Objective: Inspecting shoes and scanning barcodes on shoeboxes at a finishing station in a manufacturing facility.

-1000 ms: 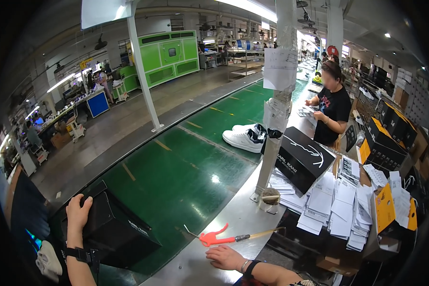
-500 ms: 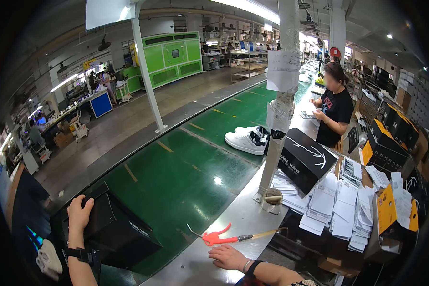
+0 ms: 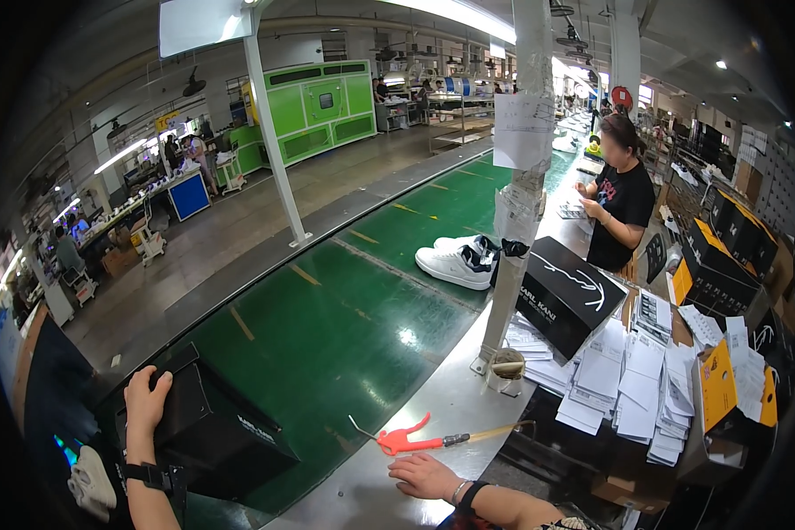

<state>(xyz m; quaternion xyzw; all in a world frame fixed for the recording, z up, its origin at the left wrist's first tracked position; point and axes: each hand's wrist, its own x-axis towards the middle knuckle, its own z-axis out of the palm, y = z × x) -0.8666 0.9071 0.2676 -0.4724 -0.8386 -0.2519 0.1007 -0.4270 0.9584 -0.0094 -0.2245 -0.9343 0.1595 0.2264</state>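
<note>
At the lower left, my left hand (image 3: 145,405) grips the upper edge of a black shoebox (image 3: 216,433) on the green conveyor belt, its fingers curled over the edge. My right hand (image 3: 422,475) lies on the metal ledge (image 3: 353,490) at the front with its fingers loosely stretched out, holding nothing. Just beyond those fingers rests a red air blow gun (image 3: 406,439) with a thin nozzle and a hose; the hand is beside it, not around it. Farther along the belt (image 3: 344,327) stands a pair of white sneakers (image 3: 455,263) with dark lining.
A post (image 3: 508,291) wrapped in plastic rises from the ledge. To its right sit another black shoebox (image 3: 561,296), stacks of white paper sheets (image 3: 636,380) and an open carton (image 3: 715,389) with yellow flaps. A person (image 3: 623,194) handles papers beyond. White shoes (image 3: 91,481) lie at lower left.
My left hand has dipped very slightly with its grip on the shoebox kept, its fingers drawn a little closer. The right hand, blow gun and sneakers stay put.
</note>
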